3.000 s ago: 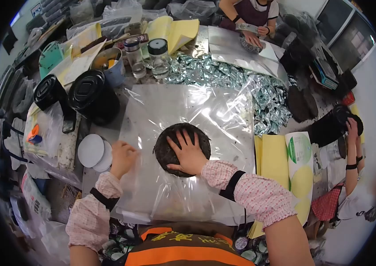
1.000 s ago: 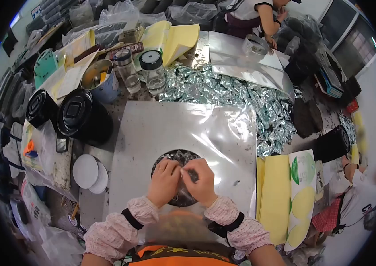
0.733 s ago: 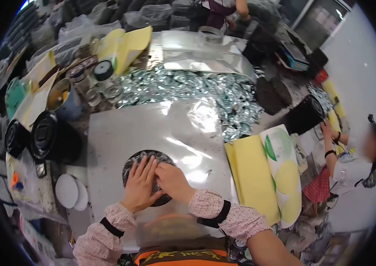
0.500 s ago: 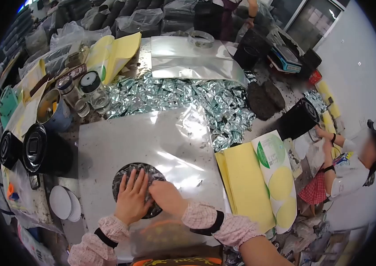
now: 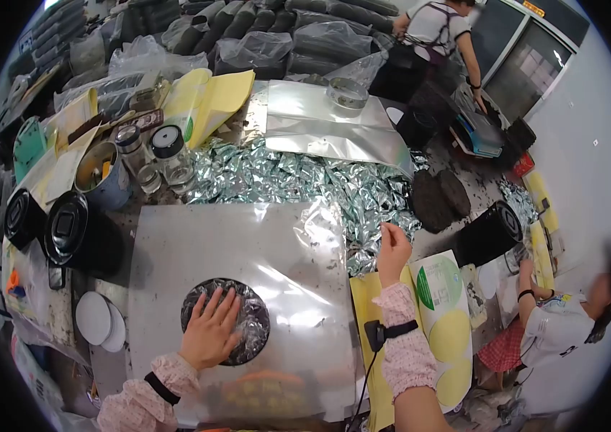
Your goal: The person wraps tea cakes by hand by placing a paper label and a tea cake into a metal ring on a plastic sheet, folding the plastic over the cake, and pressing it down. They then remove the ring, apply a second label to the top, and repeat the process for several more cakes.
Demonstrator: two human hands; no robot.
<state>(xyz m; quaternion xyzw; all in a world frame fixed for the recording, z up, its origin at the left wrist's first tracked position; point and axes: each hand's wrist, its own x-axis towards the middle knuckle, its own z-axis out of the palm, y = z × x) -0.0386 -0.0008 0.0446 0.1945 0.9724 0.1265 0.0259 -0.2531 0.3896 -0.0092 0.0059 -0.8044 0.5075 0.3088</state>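
Observation:
My left hand (image 5: 212, 329) lies flat with its fingers spread on a round black object (image 5: 255, 317), whose top looks covered in crinkled clear plastic. That object rests on a shiny metal sheet (image 5: 183, 237). My right hand (image 5: 394, 252) is raised, with its fingers curled together near the front right edge of a heap of crumpled silver-green foil pieces (image 5: 284, 176). Whatever its fingers may hold is too small or hidden to make out. Below the right hand are a yellow paper stack (image 5: 371, 309) and a sheet of round labels (image 5: 438, 284).
Black canisters (image 5: 78, 234) and white discs (image 5: 96, 320) are at the left, with glass jars (image 5: 173, 155) behind. Two dark brown cakes (image 5: 438, 201) and a black canister (image 5: 491, 234) stand at the right. One person (image 5: 564, 324) sits at the right; another person (image 5: 438, 32) bends at the back.
My right hand has left the round black object and moved right and up toward the foil heap. My left hand stays on the object. The person at the back has moved right.

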